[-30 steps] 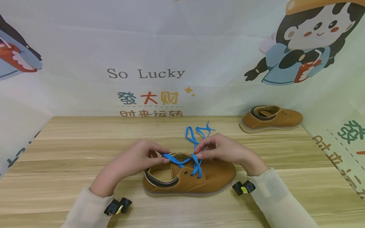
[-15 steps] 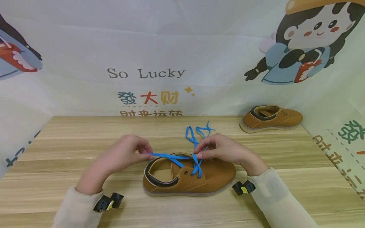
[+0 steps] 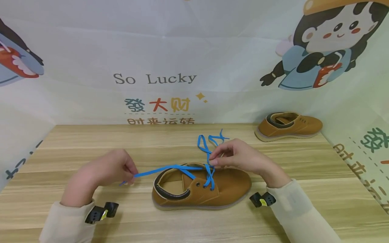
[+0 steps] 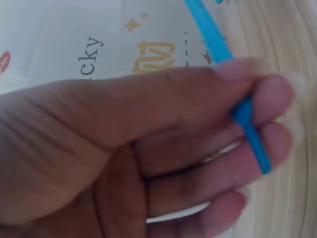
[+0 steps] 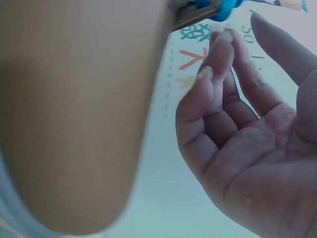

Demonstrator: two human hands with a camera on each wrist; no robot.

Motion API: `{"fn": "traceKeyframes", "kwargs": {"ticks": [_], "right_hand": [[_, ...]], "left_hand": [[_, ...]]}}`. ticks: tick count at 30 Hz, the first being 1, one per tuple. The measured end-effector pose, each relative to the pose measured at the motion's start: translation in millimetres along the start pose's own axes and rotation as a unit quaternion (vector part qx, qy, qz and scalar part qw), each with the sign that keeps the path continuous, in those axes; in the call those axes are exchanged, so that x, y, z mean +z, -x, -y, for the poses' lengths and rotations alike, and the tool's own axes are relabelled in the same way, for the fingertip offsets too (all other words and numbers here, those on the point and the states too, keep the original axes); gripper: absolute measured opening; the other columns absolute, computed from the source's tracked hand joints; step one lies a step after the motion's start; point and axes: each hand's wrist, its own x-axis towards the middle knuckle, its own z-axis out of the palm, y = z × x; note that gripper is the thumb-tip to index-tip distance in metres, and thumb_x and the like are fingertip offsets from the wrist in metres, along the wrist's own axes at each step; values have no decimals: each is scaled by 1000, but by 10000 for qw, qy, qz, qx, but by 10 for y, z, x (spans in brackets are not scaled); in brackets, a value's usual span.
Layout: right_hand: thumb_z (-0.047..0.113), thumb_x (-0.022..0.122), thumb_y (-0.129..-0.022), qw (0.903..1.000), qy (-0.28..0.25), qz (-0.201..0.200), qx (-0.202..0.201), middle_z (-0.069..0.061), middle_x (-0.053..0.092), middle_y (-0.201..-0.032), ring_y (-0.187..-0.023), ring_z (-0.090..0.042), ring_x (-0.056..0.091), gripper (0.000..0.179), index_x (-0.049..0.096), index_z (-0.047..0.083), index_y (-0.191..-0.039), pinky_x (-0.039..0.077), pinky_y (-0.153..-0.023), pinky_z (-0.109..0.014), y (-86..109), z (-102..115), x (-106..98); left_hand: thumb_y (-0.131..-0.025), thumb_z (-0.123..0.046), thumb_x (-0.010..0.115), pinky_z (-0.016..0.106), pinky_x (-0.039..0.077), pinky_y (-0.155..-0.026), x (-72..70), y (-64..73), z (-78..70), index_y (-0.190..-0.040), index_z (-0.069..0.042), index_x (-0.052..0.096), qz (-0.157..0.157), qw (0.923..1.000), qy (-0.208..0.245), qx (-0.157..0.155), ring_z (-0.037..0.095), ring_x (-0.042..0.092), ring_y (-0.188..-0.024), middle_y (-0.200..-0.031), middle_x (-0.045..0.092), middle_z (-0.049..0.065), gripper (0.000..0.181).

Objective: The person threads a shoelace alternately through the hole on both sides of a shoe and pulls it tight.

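A brown shoe [image 3: 232,189] stands on the table with its toe to the right. A blue shoelace [image 3: 155,170] runs through its front eyelets. My left hand [image 3: 106,170], left of the heel, pinches one lace end; in the left wrist view the lace's tip [image 4: 257,151] sticks out below the thumb and finger. That length stretches from the hand across the shoe opening. Over the lacing, my right hand [image 3: 240,157] hovers with thumb and fingers bent and apart. In the right wrist view nothing shows between them, and the shoe's toe [image 5: 74,114] fills the left side.
A second brown shoe [image 3: 291,126], with no lace visible in its eyelets, sits at the table's back right corner. Loose blue lace loops [image 3: 203,143] lie on the wooden table [image 3: 91,141] behind the near shoe. Printed cloth walls [image 3: 228,60] enclose the table's back and sides.
My left hand has moved left from above the shoe opening, drawing the lace out long. My right hand stayed by the lacing, then shifted slightly and let go of the lace.
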Motion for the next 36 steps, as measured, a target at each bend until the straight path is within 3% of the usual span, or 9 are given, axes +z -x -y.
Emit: {"fn": "traceKeyframes", "kwargs": {"ticks": [3,7,12,18,22,28,36], "right_hand": [[18,74,-93,9996,223,-108,-114,0,73,-91,-80,-13,65,16,76,7,-104,55,-74,-25,40,66,1],[18,74,-92,9964,665,37,-521,3,67,-80,-67,-8,55,11,76,11,-100,48,-62,-22,94,160,47],[22,76,-91,9805,1576,335,-1122,10,56,-65,-56,0,44,11,76,12,-96,41,-55,-18,139,254,181],[29,76,-91,9511,2737,249,-1407,14,60,-60,-52,9,47,22,77,10,-102,44,-54,-15,146,336,328],[31,75,-92,9472,2885,362,-1354,14,59,-54,-46,10,49,24,77,11,-104,44,-52,-15,139,347,369],[29,75,-92,9514,2760,458,-1288,13,56,-53,-42,9,47,16,76,14,-96,43,-49,-16,122,324,401],[28,81,-86,9402,2945,187,-1699,14,53,-54,-49,10,41,15,71,19,-80,38,-49,-14,101,303,407]], "left_hand": [[-86,-1,73,29,49,-61,3,11,-26,-75,-5,76,126,9998,163,28,12,56,-62,-66,67,-2,12],[-92,-8,69,27,52,-61,-20,2,-105,-76,-7,75,20,9981,462,415,11,59,-62,-66,68,-2,17],[-93,-21,72,29,57,-64,10,-9,-343,-91,-5,77,-178,9875,1329,833,13,66,-64,-78,76,3,17],[-93,-26,73,27,47,-45,273,-135,-707,-98,-3,76,-517,9657,2418,789,13,56,-45,-86,79,11,23],[-93,-25,74,26,42,-39,458,-219,-854,-98,-3,76,-864,9574,2695,569,11,49,-38,-85,79,10,22],[-92,-22,75,25,41,-37,664,-275,-1004,-96,-5,75,-1358,9497,2808,279,11,46,-35,-81,79,7,18],[-89,-22,78,20,37,-48,827,-324,-1124,-84,-13,76,-2302,9587,1641,319,5,62,-56,-63,73,-7,10]]}}
